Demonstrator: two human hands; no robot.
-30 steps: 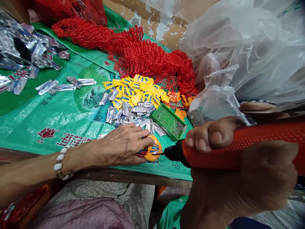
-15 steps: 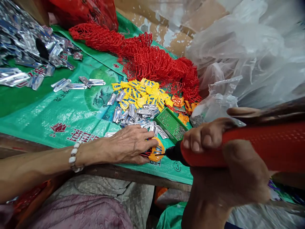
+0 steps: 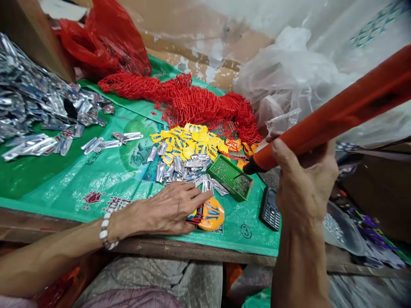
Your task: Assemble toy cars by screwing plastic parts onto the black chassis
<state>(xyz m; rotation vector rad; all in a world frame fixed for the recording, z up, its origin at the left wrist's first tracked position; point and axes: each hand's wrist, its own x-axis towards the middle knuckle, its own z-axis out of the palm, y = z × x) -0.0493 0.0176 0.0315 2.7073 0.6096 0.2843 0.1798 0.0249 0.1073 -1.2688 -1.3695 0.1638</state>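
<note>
My left hand (image 3: 170, 205) lies closed over a small toy car (image 3: 212, 214) on the green sheet, fingers around its rear. The car's orange nose with blue stripes sticks out past my fingertips; red frame parts show beside them. My right hand (image 3: 305, 184) is wrapped around a red electric screwdriver (image 3: 334, 117), raised at a slant. Its thin bit reaches down into a green tray (image 3: 249, 191) of small screws. Whether a screw sits on the bit is too small to tell. Yellow stickered parts (image 3: 192, 141) and silver pieces (image 3: 180, 167) lie just beyond my left hand.
Red plastic frames (image 3: 205, 107) heap up behind the yellow parts, near a red bag (image 3: 109, 42). Silver pieces (image 3: 32, 94) pile at the left. A black phone (image 3: 270, 209) and a clear bowl of small metal parts (image 3: 343, 229) are at right. Plastic bags (image 3: 295, 64) stand behind.
The screwdriver has lifted off the orange car nose and swung up and over, its bit now at the screw tray. My left hand stays on the car. The view has shifted.
</note>
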